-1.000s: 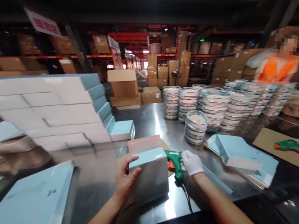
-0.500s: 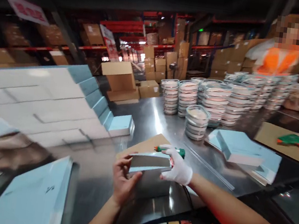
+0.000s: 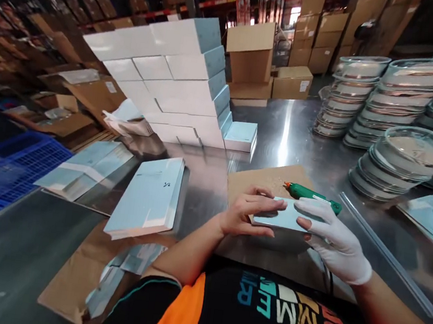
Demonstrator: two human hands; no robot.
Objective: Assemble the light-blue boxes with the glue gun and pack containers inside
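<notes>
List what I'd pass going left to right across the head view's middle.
Blue plastic crate, pale blue stack, black-marked pale blue stack, left hand, small pale blue box, gloved right hand, clear rods.

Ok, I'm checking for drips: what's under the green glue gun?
Brown cardboard shows around the nozzle of the glue gun. The glue gun and right hand cover whatever lies directly beneath.
</notes>
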